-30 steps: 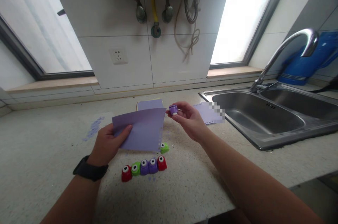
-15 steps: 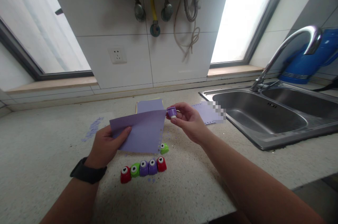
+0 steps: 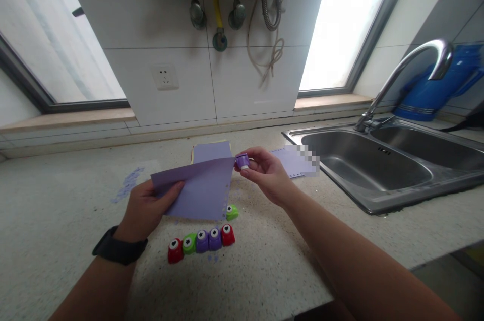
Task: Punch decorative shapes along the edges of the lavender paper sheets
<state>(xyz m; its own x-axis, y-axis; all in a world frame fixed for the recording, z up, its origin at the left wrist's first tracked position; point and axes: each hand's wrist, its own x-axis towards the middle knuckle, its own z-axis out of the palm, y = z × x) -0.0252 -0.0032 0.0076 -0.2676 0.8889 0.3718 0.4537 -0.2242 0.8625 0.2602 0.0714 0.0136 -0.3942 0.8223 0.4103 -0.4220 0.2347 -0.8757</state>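
My left hand (image 3: 145, 208) grips a lilac sheet of paper (image 3: 200, 190) by its left side, thumb on top, above the speckled counter (image 3: 264, 255). Punched holes run along the sheet's right edge. My right hand (image 3: 264, 172) pinches a small purple paper punch (image 3: 242, 161) at the sheet's upper right corner, touching the edge. Below the sheet, several small punches in red, green and purple stand in a row (image 3: 201, 242). Another green punch (image 3: 231, 211) lies just under the sheet's lower right corner.
A stack of lilac paper (image 3: 212, 151) and a punched sheet (image 3: 293, 161) lie behind my hands. Paper scraps (image 3: 126, 185) dot the counter at left. A steel double sink (image 3: 378, 165) with a tap (image 3: 408, 69) is at right, a blue container (image 3: 442, 89) behind it.
My right hand brought the purple punch left to the sheet's upper right corner. The left hand and sheet drifted slightly left and down.
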